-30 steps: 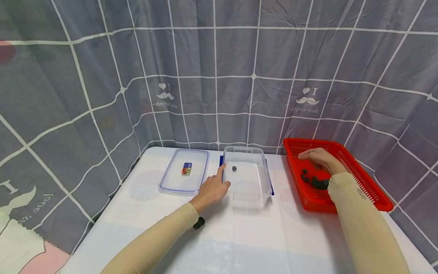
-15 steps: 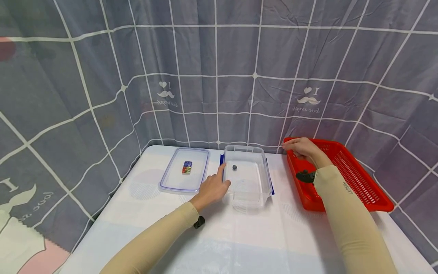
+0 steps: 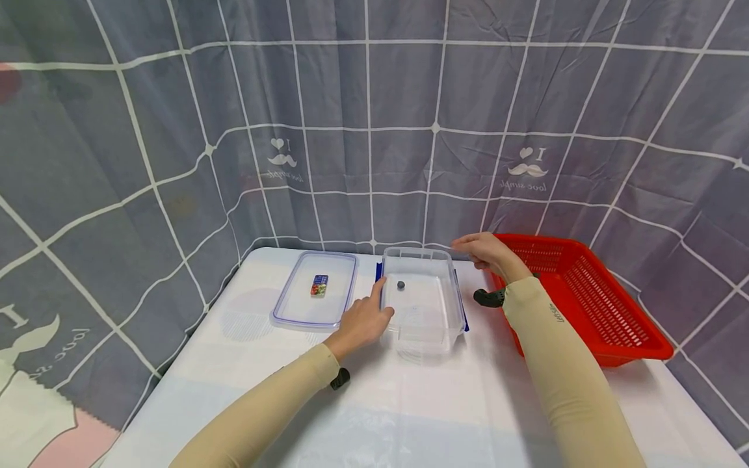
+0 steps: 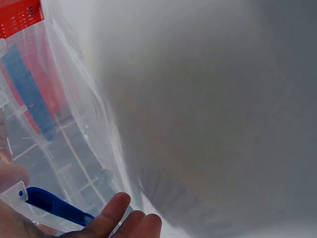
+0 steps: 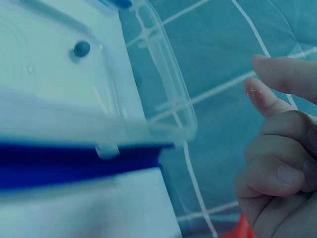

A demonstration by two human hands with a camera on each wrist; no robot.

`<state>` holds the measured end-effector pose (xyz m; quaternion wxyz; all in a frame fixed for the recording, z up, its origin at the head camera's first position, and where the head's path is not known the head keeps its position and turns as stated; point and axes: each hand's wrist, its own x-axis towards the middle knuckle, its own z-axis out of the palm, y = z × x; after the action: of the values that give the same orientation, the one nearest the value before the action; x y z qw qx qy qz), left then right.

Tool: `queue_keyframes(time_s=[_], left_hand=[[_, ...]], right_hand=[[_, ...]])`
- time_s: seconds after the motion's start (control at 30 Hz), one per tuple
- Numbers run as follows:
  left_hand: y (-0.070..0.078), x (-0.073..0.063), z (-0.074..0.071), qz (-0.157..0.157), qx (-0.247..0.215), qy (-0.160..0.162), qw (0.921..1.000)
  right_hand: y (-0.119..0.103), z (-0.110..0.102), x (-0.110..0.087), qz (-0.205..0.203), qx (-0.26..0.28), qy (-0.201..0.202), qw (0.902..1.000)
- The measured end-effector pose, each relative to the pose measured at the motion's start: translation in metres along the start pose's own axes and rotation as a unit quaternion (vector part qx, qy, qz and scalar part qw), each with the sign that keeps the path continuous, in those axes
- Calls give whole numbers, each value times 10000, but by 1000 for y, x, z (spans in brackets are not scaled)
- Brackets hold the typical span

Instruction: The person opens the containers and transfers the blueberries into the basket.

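Observation:
A clear plastic food container point(image 3: 430, 305) with blue side clips stands in the middle of the table. One small dark round piece, like a blueberry point(image 3: 400, 285), lies inside. My left hand point(image 3: 363, 322) holds the container's left wall, thumb at the near side and forefinger along the rim; the left wrist view has the fingers by a blue clip point(image 4: 57, 206). Past the container's far right corner hovers my right hand point(image 3: 491, 253). In the right wrist view its thumb and forefinger come near each other, other fingers curled; I cannot tell whether they enclose anything.
A clear lid point(image 3: 292, 312) with a blue rim and a coloured label point(image 3: 318, 286) lies left of the container. At the right stands a red perforated basket point(image 3: 608, 305), partly behind my right forearm. A grey checked curtain point(image 3: 404, 162) hangs behind the table.
My right hand has come up out of the red basket and moved left to the container's far right corner. Dark pieces seen earlier in the basket are hidden now. My left hand stays put.

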<state>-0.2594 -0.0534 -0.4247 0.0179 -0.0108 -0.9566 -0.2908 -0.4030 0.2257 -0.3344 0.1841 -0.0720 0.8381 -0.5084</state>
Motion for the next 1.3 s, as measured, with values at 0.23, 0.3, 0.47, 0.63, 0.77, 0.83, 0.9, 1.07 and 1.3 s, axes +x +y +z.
queue_keyframes(time_s=[0.23, 0.3, 0.47, 0.63, 0.77, 0.83, 0.9, 1.07, 1.3], left_hand=[[2, -1, -2, 5, -1, 8, 10000], [2, -2, -3, 10, 5, 4, 10000], [2, -2, -3, -15, 28, -8, 10000], [2, -1, -2, -41, 55, -33, 10000], [2, -2, -2, -63, 42, -62, 10000], [3, -2, -2, -73, 27, -77, 9999], [2, -2, -2, -71, 30, -74, 9999], [2, -1, -2, -47, 95, -62, 9999], [4, -2, -3, -43, 127, -56, 9999]], right_hand=[[-10, 30, 15, -26, 339, -205, 9992], [-12, 38, 19, -33, 391, -234, 9990], [-15, 54, 26, -50, 498, -297, 9983], [-12, 67, 33, 43, 670, -348, 9971], [-9, 76, 39, 140, 785, -369, 9961], [-7, 80, 41, 181, 807, -344, 9960], [-6, 85, 45, 185, 792, -309, 9962], [-2, 97, 52, 217, 767, -268, 9965], [5, 108, 60, 519, 643, -150, 9965]])
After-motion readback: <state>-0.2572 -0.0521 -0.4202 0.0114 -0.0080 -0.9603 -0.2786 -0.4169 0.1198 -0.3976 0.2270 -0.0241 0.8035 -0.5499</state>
